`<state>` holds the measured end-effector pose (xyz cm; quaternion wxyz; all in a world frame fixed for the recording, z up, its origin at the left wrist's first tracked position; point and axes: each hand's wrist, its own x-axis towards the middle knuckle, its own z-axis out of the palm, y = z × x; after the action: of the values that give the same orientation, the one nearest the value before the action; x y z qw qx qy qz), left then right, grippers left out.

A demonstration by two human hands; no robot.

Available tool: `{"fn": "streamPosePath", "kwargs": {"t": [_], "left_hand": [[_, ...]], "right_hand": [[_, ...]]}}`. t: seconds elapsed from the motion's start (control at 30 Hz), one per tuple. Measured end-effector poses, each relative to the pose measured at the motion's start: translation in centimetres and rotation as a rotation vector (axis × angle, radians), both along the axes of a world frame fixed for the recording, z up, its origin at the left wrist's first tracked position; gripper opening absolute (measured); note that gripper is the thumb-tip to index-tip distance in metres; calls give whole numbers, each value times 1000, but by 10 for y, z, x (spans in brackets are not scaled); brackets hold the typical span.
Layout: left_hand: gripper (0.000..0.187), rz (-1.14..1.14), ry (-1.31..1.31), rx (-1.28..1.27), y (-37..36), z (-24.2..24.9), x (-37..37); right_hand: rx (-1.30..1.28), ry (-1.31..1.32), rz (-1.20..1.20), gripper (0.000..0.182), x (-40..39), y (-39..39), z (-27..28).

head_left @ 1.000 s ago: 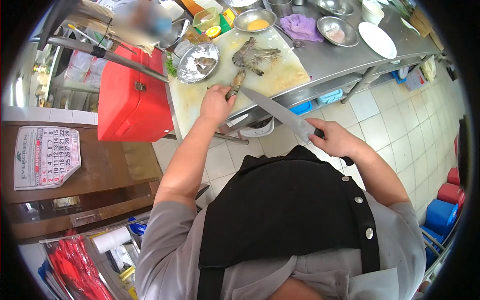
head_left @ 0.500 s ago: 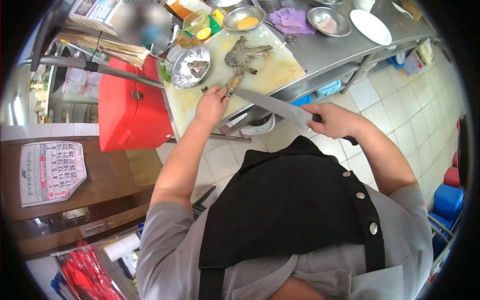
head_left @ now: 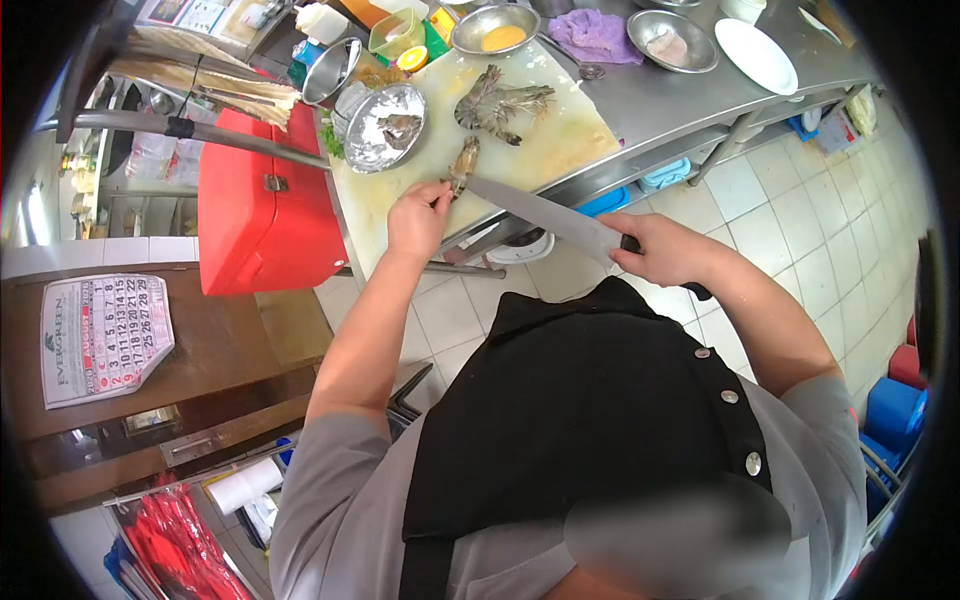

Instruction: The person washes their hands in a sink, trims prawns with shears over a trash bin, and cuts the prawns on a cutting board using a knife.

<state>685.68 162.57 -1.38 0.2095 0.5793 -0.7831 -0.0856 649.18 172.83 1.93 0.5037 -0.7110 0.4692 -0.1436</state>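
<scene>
My left hand [head_left: 420,218] is closed, its thumb and fingers pinched at the near end of a single prawn [head_left: 465,160] on the white cutting board [head_left: 565,145]. My right hand [head_left: 660,250] grips the dark handle of a large kitchen knife [head_left: 545,217]. The blade points left, its tip right beside the pinched prawn and my left fingertips. Further back on the board lie more whole prawns [head_left: 495,105], greyish with dark shells. Left of them stands a metal bowl [head_left: 420,125] with a prawn piece in it.
Along the back are a bowl of yellow liquid [head_left: 503,38], a cut citrus half [head_left: 412,60], a purple cloth [head_left: 592,35], a bowl with pale meat [head_left: 668,48] and a white oval plate [head_left: 755,60]. A red cooler box [head_left: 240,210] stands left of the board.
My left hand has come slightly nearer my body, still at the prawn's end. The knife stays almost in place. A blurred patch at the upper left is gone, and the view has shifted a little.
</scene>
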Motion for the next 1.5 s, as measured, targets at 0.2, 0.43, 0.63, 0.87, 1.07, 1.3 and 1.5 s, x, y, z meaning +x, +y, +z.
{"fn": "streamPosePath", "kwargs": {"t": [0.2, 0.43, 0.63, 0.87, 1.07, 1.3, 1.5], "left_hand": [[15, 28, 5, -5, 3, -3, -6], [17, 47, -25, -42, 1, -6, -6], [19, 132, -28, -25, 5, -6, -13], [17, 180, 87, 165, -5, 0, -2], [20, 118, -30, 64, -3, -3, -7], [19, 172, 84, 165, -7, 3, -5], [17, 145, 52, 86, -1, -5, -7]], "right_hand": [[245, 55, -11, 52, 18, 4, 13], [141, -5, -41, 52, 24, 14, -11], [47, -8, -17, 50, 29, 19, -9], [168, 76, 7, 55, 29, 8, 11], [4, 87, -13, 56, 24, 21, -7], [198, 92, -24, 58, 36, 16, 17], [154, 51, -5, 59, 28, 11, 16]]}}
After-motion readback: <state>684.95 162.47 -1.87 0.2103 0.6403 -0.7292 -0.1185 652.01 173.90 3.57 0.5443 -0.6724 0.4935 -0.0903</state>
